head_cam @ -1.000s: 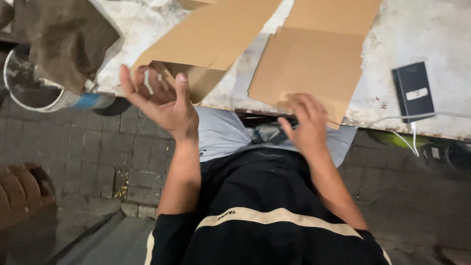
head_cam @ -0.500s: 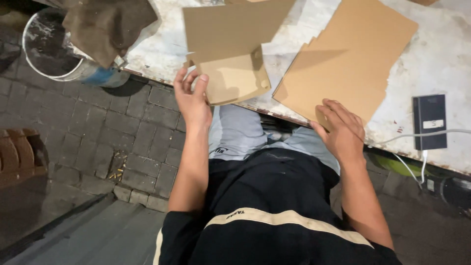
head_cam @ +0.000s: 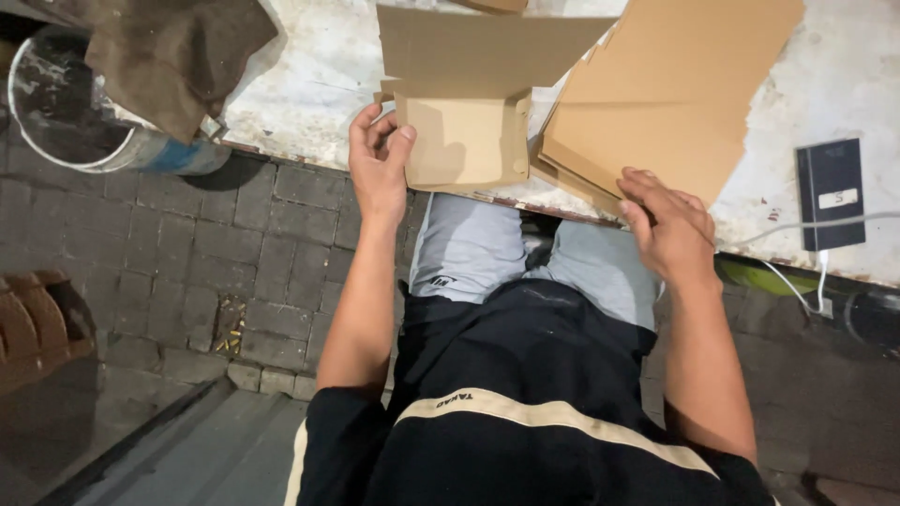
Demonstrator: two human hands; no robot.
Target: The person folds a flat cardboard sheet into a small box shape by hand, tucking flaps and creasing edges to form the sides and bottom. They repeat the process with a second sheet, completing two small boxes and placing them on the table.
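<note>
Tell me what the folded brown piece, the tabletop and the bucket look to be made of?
Folded piece in the left hand: plain brown cardboard, matte, with crisp fold lines and die-cut tabs. Tabletop: looks like painted metal or concrete, whitish, mottled and chipped, rusty along the edge; hard to say which. Bucket: probably plastic, white rim, caked with grey residue.

The left hand (head_cam: 378, 169) grips the left side of a half-folded cardboard box (head_cam: 466, 141) lying at the near edge of the worn white desk (head_cam: 309, 84). The right hand (head_cam: 667, 228) rests its fingers on the near corner of a stack of flat cardboard sheets (head_cam: 670, 94) just beside it. A dark slim device (head_cam: 831, 194) with a white cable lies toward the desk's right edge.
</note>
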